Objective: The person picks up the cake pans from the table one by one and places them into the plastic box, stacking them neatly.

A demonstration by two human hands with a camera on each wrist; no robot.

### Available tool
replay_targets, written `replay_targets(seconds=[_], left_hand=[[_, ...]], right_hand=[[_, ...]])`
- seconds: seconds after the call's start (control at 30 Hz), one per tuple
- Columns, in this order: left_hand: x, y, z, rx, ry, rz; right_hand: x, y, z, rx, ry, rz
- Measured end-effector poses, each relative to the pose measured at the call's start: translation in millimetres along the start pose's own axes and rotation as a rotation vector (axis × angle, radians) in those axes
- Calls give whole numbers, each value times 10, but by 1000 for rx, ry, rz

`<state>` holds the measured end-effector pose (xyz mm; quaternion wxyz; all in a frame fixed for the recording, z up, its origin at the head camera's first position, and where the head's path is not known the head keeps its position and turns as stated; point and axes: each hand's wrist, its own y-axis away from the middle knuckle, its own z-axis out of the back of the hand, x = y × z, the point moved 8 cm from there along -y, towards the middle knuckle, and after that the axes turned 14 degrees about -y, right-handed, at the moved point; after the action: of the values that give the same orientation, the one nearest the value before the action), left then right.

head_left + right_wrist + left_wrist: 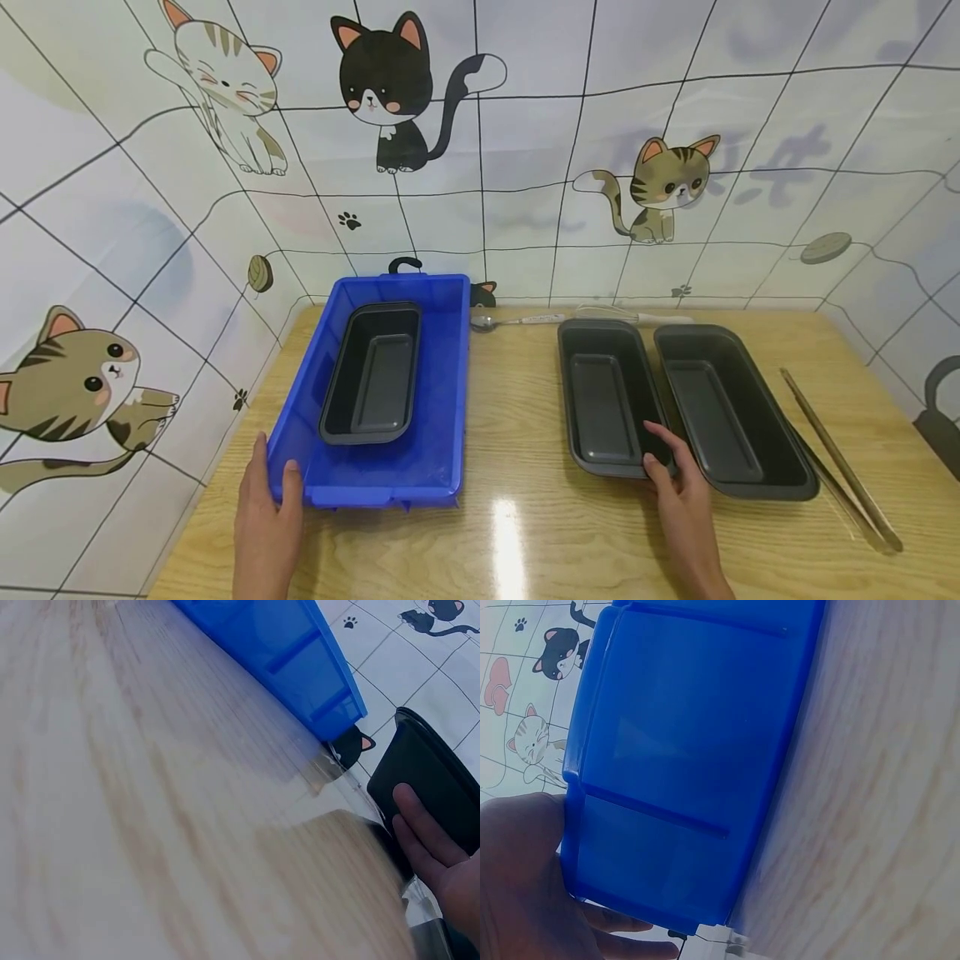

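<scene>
A blue plastic tray (pixel 442 400) lies on the left of the table, with a dark loaf pan (pixel 382 375) inside it. At the tray's near left corner my left hand (pixel 268 517) grips the edge, thumb and fingers on either side of the corner. Right of centre, my right hand (pixel 682 500) holds a second dark loaf pan (pixel 603 400) by its near right corner. In the right wrist view, fingers (pixel 431 825) lie against that pan's outer side. A third loaf pan (pixel 720 408) sits close beside it on the right.
Along the back edge lie a spoon (pixel 486 324) and a whisk (pixel 630 317). Two long, narrow metal-coloured lengths (pixel 840 458), their kind unclear, lie at the far right. A tiled wall covering with cartoon cats (pixel 390 83) rises behind the wooden table (pixel 510 450).
</scene>
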<state>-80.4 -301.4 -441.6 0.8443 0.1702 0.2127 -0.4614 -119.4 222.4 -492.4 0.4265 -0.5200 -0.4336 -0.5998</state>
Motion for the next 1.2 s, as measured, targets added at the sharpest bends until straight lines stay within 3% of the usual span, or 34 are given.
replay_targets(seconds=[0.17,0.4,0.67,1.2], left_hand=[[3,-4,2,-6,7,-6],[7,1,5,-8,6,-4],[19,-12,-6,0,8,5],[34,-25,-4,-13,17,-19]], right_hand=[[-5,5,-29,11,-109,1],[166,74,-95,15,-69,109],[393,130,-262,98,-261,186],[747,188,-790,245,-336,187]])
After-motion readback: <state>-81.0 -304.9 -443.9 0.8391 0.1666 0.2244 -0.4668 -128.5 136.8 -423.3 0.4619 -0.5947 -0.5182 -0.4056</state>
